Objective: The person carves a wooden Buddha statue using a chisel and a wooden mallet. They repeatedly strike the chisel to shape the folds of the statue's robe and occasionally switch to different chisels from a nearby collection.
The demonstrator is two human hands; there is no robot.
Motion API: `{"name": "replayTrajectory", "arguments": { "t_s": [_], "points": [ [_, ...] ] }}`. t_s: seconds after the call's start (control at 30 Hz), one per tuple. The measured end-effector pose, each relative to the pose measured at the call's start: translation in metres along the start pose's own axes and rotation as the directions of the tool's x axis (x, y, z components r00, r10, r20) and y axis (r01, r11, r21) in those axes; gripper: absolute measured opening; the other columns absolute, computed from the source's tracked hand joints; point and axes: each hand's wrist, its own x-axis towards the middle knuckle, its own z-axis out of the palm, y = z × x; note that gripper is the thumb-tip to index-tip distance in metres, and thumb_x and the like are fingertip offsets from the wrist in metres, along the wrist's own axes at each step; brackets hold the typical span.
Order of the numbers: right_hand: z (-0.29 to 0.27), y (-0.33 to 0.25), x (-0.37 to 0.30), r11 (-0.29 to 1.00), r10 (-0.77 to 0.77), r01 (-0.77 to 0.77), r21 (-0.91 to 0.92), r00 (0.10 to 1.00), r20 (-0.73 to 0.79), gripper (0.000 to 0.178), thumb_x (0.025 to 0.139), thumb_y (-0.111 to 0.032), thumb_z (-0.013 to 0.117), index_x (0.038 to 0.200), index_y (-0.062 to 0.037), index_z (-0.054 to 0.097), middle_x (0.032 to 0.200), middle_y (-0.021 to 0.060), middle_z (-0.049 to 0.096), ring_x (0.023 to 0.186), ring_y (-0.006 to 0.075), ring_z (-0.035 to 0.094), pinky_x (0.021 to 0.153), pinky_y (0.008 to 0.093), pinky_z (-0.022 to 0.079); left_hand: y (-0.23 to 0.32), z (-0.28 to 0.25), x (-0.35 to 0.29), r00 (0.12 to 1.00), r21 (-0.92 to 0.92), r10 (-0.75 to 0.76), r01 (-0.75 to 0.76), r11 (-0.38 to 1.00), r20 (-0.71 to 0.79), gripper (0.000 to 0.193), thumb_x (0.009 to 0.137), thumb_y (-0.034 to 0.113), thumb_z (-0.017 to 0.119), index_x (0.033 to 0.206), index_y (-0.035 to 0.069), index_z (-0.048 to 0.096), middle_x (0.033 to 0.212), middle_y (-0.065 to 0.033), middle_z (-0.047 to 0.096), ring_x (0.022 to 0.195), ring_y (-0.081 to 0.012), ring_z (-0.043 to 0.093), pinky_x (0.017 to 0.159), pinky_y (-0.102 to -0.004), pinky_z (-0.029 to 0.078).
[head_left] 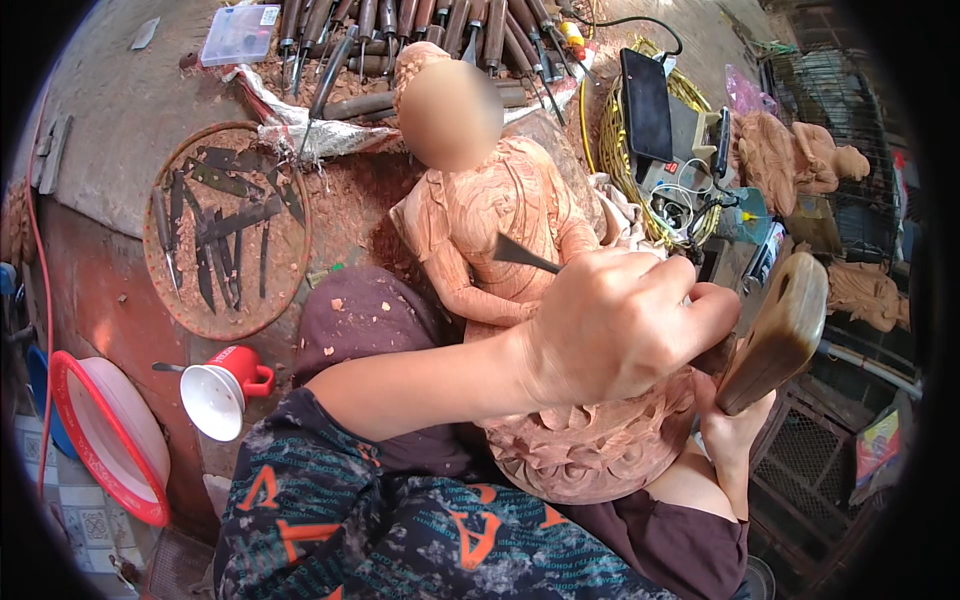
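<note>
A carved wooden statue of a seated robed figure (500, 205) leans away between my legs, its round base (590, 450) carved with petal shapes. My left hand (625, 315) reaches across in front of it, closed around a chisel (522, 254). The dark flat blade points left over the figure's chest; the handle is mostly covered by my fingers. At the right, a worn wooden mallet (775, 335) rises beside the chisel's handle end. My right hand (735, 420) appears closed at its lower end, fingers partly hidden behind the wood.
Rows of wooden-handled carving tools (400, 20) lie beyond the statue. A round tray (160, 265) of dark blades sits left, above a red and white mug (215, 400) and a red-rimmed basin (110, 430). Coiled yellow cable (625, 160), a phone (646, 105) and more carvings (800, 160) stand right.
</note>
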Motion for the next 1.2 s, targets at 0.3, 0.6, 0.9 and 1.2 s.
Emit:
{"name": "replayTrajectory", "arguments": {
  "t_s": [0.3, 0.6, 0.9, 1.2],
  "points": [
    [0.007, -0.015, 0.002, 0.988, 0.112, -0.102, 0.116, 0.991, -0.079, 0.035, 0.066, 0.008, 0.073, 0.093, -0.004, 0.054, 0.074, -0.0014, 0.048, 0.061, 0.0045, 0.043, 0.055, 0.0184, 0.034, -0.007, 0.003, -0.005, 0.997, -0.13, 0.07, -0.072, 0.989, -0.023, 0.013, 0.064, 0.019, 0.061, 0.073, 0.009, 0.06, 0.062, 0.0, 0.05, 0.051, -0.0127, 0.054, 0.041, -0.0266, 0.041],
    [0.007, -0.011, 0.0, 0.997, 0.053, -0.05, 0.056, 0.997, -0.059, 0.039, 0.066, 0.009, 0.072, 0.097, -0.0051, 0.052, 0.074, -0.002, 0.046, 0.062, 0.0055, 0.042, 0.055, 0.0185, 0.033, -0.01, 0.003, -0.007, 0.997, -0.114, 0.078, -0.076, 0.991, 0.01, 0.016, 0.063, 0.02, 0.062, 0.074, 0.009, 0.061, 0.065, -0.0003, 0.053, 0.053, -0.013, 0.056, 0.042, -0.0261, 0.042],
    [0.004, -0.016, 0.004, 0.983, -0.148, 0.158, 0.095, 0.983, -0.106, 0.032, 0.069, 0.007, 0.07, 0.093, -0.0033, 0.05, 0.068, 0.0011, 0.045, 0.056, 0.0113, 0.041, 0.053, 0.0237, 0.034, -0.012, -0.004, -0.002, 0.998, -0.175, 0.045, -0.038, 0.984, 0.039, 0.013, 0.07, 0.02, 0.066, 0.077, 0.009, 0.065, 0.065, -0.0012, 0.056, 0.051, -0.0149, 0.056, 0.041, -0.0281, 0.041],
    [-0.012, -0.018, 0.002, 0.912, -0.251, 0.248, -0.327, 0.967, 0.036, 0.026, 0.069, 0.002, 0.067, 0.083, -0.005, 0.047, 0.066, 0.0062, 0.046, 0.054, 0.0165, 0.043, 0.05, 0.0304, 0.034, -0.017, -0.003, -0.005, 1.0, -0.207, 0.01, -0.005, 0.978, 0.022, 0.018, 0.071, 0.02, 0.072, 0.078, 0.006, 0.064, 0.066, -0.0026, 0.058, 0.049, -0.0175, 0.056, 0.042, -0.0287, 0.042]
  ]
}}
